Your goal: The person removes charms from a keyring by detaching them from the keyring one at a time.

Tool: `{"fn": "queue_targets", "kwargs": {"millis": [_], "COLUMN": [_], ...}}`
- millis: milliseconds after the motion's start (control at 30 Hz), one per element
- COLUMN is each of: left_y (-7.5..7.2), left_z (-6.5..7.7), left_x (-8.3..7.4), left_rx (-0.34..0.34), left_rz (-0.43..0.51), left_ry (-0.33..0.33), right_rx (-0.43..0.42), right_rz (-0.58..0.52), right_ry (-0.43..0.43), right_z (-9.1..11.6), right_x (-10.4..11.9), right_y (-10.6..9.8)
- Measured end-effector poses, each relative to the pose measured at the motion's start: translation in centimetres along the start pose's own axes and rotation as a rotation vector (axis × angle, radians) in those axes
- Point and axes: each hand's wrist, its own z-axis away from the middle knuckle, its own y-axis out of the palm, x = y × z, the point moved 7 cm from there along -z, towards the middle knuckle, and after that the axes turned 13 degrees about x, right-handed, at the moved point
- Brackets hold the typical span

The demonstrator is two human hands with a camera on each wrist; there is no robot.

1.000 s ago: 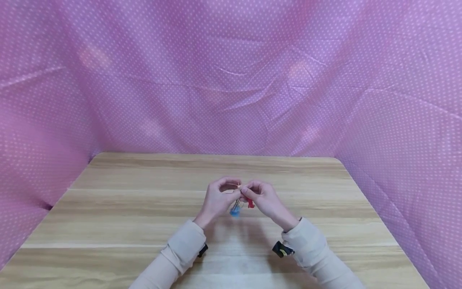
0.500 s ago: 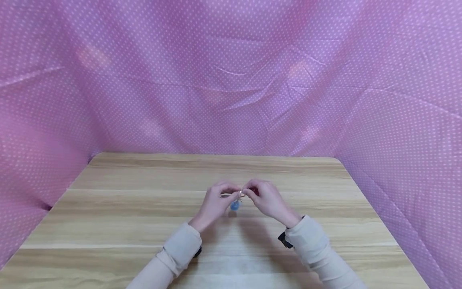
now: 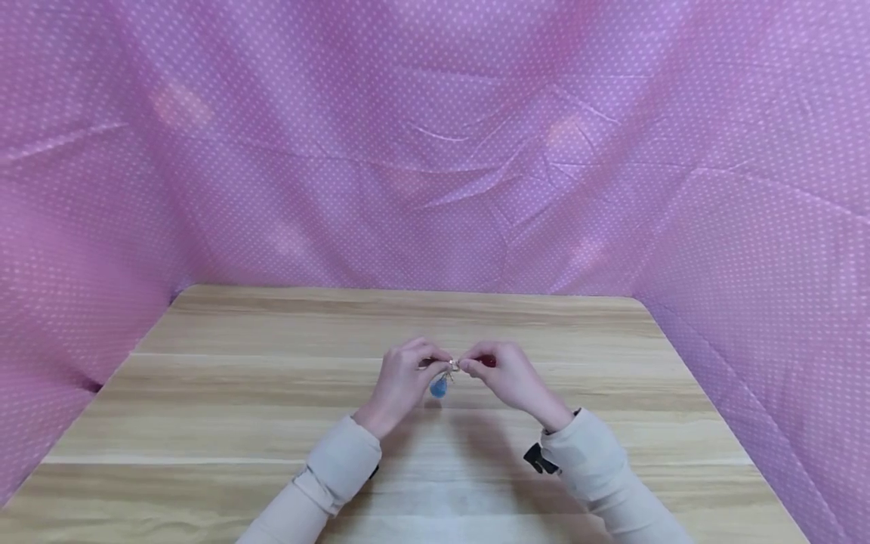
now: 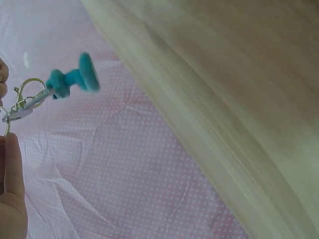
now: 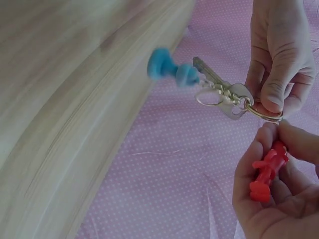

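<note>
Head view, lower centre of frame: two beige-sleeved forearms come up from the bottom edge, and the hands meet above the pale wood-grain table (image 3: 272, 393), lifted clear of it. Left hand (image 3: 402, 378): fingers curled, thumb and forefinger pinching the thin brass-coloured split ring (image 5: 264, 113). In the right wrist view this sits at right of frame, with a silver flat key (image 5: 219, 88) and a small silver lobster clasp hanging from the ring. The turquoise rubber mushroom-shaped charm (image 5: 172, 69) dangles off the clasp toward upper centre, blurred, so likely swinging. Right hand (image 3: 499, 375): fingers curled inward, fingertips at the ring's lower edge; the red plastic figure-shaped charm (image 5: 265, 170) lies in the cupped palm, lower right of that view. Whether the red charm's loop is on the ring or free of it cannot be told. Judgement on technique: work the coil gap with a thumbnail while the left pinch stays close beside that gap, so the ring does not rotate; let the hanging charm settle first; keep the red charm trapped in the palm, as it could slip. Far field: pink white-dotted fabric backdrop (image 3: 435, 151) fills the upper frame behind the table.
</note>
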Motion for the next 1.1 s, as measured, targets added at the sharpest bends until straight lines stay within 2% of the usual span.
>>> {"fn": "queue_targets", "kwargs": {"millis": [133, 333, 433, 500, 600, 667, 767, 933, 1100], "left_y": [-0.3, -0.8, -1.3, -1.2, -1.1, -0.6, -0.3, 0.1, 0.5], "left_z": [-0.1, -0.2, -0.1, -0.1, -0.1, 0.1, 0.3, 0.3, 0.1], "left_x": [-0.1, 0.9, 0.7, 1.1, 1.8, 3.0, 3.2, 3.1, 3.2], "left_rx": [-0.021, -0.098, -0.113, -0.117, -0.109, -0.106, -0.107, -0.142, -0.129], "left_rz": [0.055, 0.227, 0.301, 0.36, 0.448, 0.517, 0.608, 0.731, 0.739], "left_ry": [0.02, 0.014, -0.039, -0.089, -0.192, -0.268, -0.34, -0.349, -0.373], "right_rx": [-0.008, -0.024, -0.028, -0.033, -0.042, -0.044, -0.045, -0.051, -0.056], "right_rz": [-0.039, -0.078, -0.096, -0.108, -0.114, -0.125, -0.143, -0.167, -0.176], "right_ry": [0.016, -0.009, -0.019, -0.016, -0.008, -0.005, -0.015, -0.03, -0.038], "right_z": [0.1, -0.1, -0.2, -0.3, -0.3, -0.3, -0.3, -0.4, -0.5], "right_x": [0.0, 0.3, 0.3, 0.3, 0.4, 0.5, 0.5, 0.3, 0.1], "right_y": [-0.2, -0.4, -0.3, -0.3, -0.3, -0.3, -0.2, -0.3, -0.3]}}
